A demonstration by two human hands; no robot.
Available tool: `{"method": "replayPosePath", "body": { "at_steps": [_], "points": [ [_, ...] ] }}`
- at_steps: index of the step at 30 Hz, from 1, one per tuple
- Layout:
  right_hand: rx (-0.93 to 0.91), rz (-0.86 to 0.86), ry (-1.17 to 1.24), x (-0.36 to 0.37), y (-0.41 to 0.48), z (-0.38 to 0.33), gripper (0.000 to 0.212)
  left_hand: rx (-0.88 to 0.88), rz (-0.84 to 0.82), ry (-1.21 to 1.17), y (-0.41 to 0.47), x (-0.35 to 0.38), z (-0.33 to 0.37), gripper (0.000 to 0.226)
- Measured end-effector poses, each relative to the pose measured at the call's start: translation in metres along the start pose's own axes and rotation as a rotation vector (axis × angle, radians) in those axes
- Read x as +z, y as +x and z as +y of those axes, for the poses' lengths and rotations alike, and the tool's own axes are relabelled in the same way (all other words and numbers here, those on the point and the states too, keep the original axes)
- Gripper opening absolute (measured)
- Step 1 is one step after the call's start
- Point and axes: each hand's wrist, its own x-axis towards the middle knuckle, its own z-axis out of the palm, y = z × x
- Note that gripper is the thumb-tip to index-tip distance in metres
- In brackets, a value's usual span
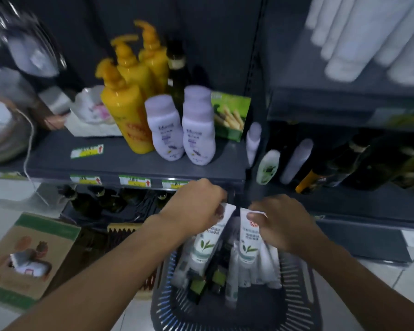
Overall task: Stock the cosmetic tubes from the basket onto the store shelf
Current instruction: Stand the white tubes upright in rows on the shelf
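Basket (296, 295), dark slotted plastic with rounded corners, bottom centre of the frame, holding loose white tubes (268, 271), some with dark or green caps. Left tube (208, 242) and right tube (248, 242) are soft white plastic with flat crimped ends and a green leaf print, both raised just above the basket. My left hand (196, 206) pinches the left tube's crimp. My right hand (280, 223) pinches the right tube's crimp, thumb across its face. Shelf (129, 161), flat dark grey, mid-frame, carries glossy yellow pump bottles (127, 115), waisted lilac bottles (165, 132) and a green carton (232, 115).
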Motion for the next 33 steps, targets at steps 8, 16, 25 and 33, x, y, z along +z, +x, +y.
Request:
{"method": "replayPosePath", "body": {
  "at_steps": [8, 16, 25, 33],
  "points": [
    [-0.040, 0.216, -0.106, -0.146, -0.045, 0.005, 0.034, 0.128, 0.127, 0.075, -0.008, -0.128, 0.049, 0.021],
    [-0.053, 0.274, -0.092, -0.279, -0.110, 0.007, 0.027, 0.212, 0.245, 0.067, -0.022, -0.251, 0.116, 0.008],
    [-0.046, 0.320, -0.110, -0.397, -0.169, 0.066, 0.029, 0.273, 0.325, -0.036, -0.004, -0.344, 0.207, 0.003],
    [-0.116, 0.271, -0.154, -0.464, -0.178, 0.168, 0.021, 0.367, 0.359, -0.028, 0.074, -0.369, 0.303, 0.004]
  ]
}}
